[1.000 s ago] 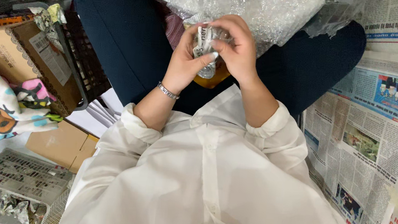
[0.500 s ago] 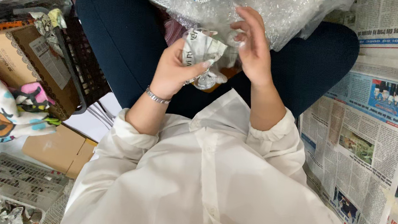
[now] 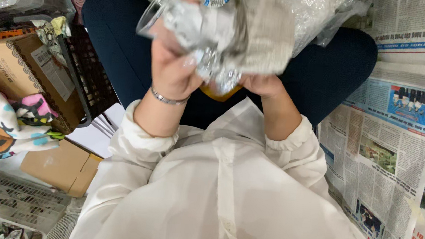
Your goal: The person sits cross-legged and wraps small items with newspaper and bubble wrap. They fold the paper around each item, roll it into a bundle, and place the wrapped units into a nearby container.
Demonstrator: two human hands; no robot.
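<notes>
Both hands are raised over my lap, close to the camera. My left hand (image 3: 173,67), with a silver bracelet on the wrist, grips a crumpled bundle of silvery foil and clear plastic wrap (image 3: 220,28). My right hand (image 3: 262,83) holds the same bundle from below and is mostly hidden behind it. An amber-coloured object (image 3: 220,93) peeks out under the wrap. I sit cross-legged in dark trousers and a white shirt.
Newspaper sheets (image 3: 401,131) cover the floor on the right. On the left stand a dark plastic basket (image 3: 85,80), a cardboard box (image 3: 11,73), a patterned cloth bag (image 3: 2,121) and a grey crate (image 3: 10,204). More bubble wrap (image 3: 319,11) lies past my knees.
Both hands have lifted the wrapped bundle up toward the camera. The right hand, open above it half a second ago, now grips it from below.
</notes>
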